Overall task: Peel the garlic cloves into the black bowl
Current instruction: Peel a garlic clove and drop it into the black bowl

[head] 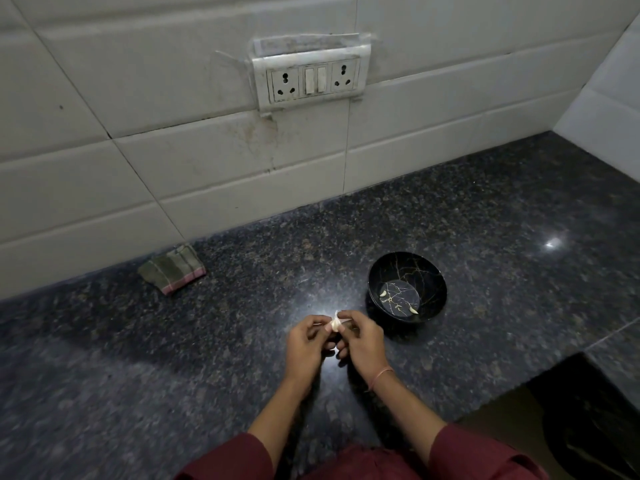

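A pale garlic clove point(335, 323) with papery skin sits between my two hands over the dark granite counter point(207, 341). My left hand point(307, 342) pinches it from the left, and my right hand point(363, 341) pinches it from the right with thumb and forefinger. The black bowl point(433, 299), veined with gold lines, stands just right of my hands. Two peeled cloves lie in it, one point(383, 294) at the left and one point(414, 310) near the front.
A folded striped cloth point(172, 269) lies at the foot of the tiled wall, to the left. A switch and socket panel point(311, 79) is on the wall. The counter's front edge drops off at the lower right point(554, 375).
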